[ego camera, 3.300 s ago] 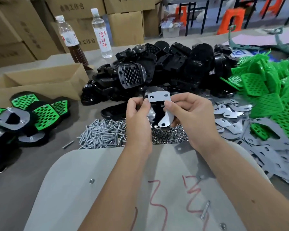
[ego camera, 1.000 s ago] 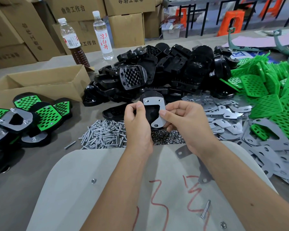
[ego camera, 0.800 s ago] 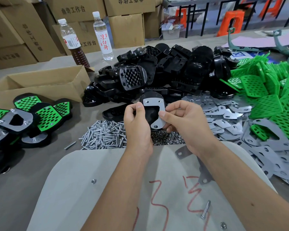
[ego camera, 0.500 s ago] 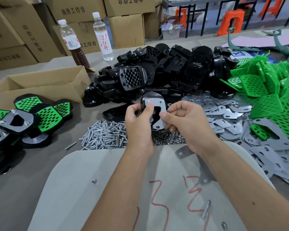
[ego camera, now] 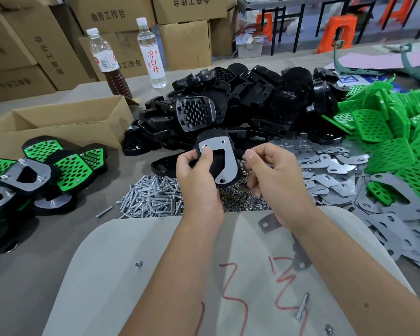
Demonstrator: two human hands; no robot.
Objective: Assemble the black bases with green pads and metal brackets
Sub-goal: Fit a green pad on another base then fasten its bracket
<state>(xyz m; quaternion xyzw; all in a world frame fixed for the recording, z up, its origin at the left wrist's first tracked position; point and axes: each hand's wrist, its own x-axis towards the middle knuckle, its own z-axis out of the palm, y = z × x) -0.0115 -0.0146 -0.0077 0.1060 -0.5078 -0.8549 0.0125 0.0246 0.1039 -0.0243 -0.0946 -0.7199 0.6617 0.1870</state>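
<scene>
The left hand [ego camera: 199, 175] grips a black base [ego camera: 215, 163] with a metal bracket [ego camera: 228, 163] on it (thumb on the bracket's corner) above the nuts [ego camera: 240, 202], while the right hand [ego camera: 274, 175], fingers curled, holds nothing visible beside it.

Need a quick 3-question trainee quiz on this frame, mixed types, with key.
1. True or false: the left hand holds a black base with a metal bracket laid on it.
2. Which pile lies just left of the left wrist? A) green pads B) screws C) bottles
3. Fill in: the two bottles stand beside the ____ boxes.

Key:
1. True; its thumb presses the bracket's corner, while the right hand is off the part.
2. B, the screws.
3. Cardboard.
</scene>
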